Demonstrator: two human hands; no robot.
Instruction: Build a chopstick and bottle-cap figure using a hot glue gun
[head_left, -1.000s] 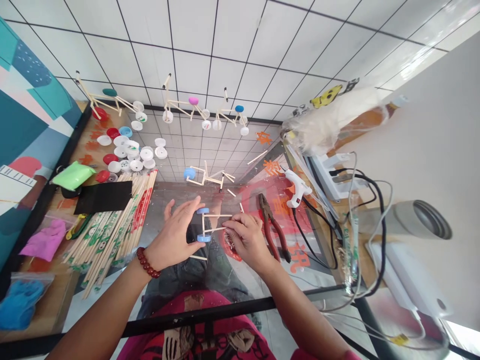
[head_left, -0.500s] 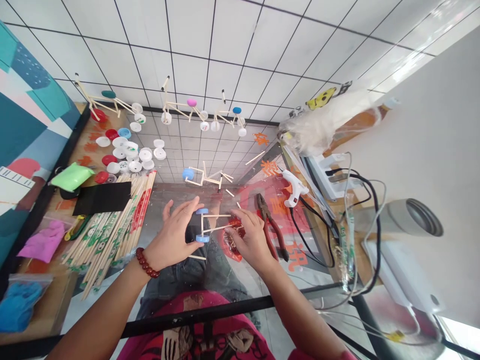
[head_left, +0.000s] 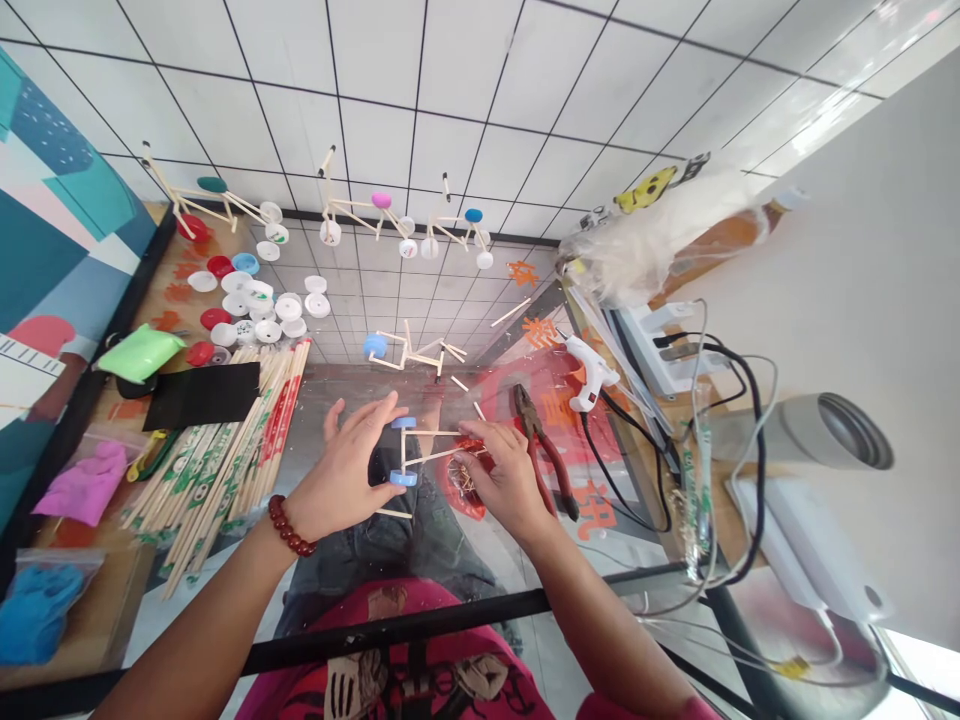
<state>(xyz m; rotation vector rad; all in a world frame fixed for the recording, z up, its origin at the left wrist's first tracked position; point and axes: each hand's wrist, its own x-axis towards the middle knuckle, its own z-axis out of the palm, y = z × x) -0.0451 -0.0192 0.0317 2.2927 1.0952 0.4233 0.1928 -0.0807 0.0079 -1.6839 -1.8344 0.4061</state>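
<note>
A small frame of thin wooden sticks (head_left: 431,434) has a blue bottle cap (head_left: 403,479) at each end of its crosspiece, like two wheels. My left hand (head_left: 341,470) spans both caps, thumb at the near one and fingers at the far one. At the other end, my right hand (head_left: 510,475) pinches the tips of the two long sticks. Beyond my hands lies another stick construction (head_left: 412,355) with a light blue cap. A red dish (head_left: 466,485) of short stick pieces sits partly beneath my right hand. Pliers (head_left: 544,450) with dark red handles lie right of it.
A white glue gun (head_left: 589,372) with a black cable rests at the right. Bundled chopsticks (head_left: 217,475), a black sheet (head_left: 201,395) and loose white caps (head_left: 289,306) are at the left. Several finished stick tricycles (head_left: 356,210) stand along the tiled wall. A power strip (head_left: 660,345) sits far right.
Both hands keep their hold on the stick frame, which stays almost in place. The view has shifted very slightly.
</note>
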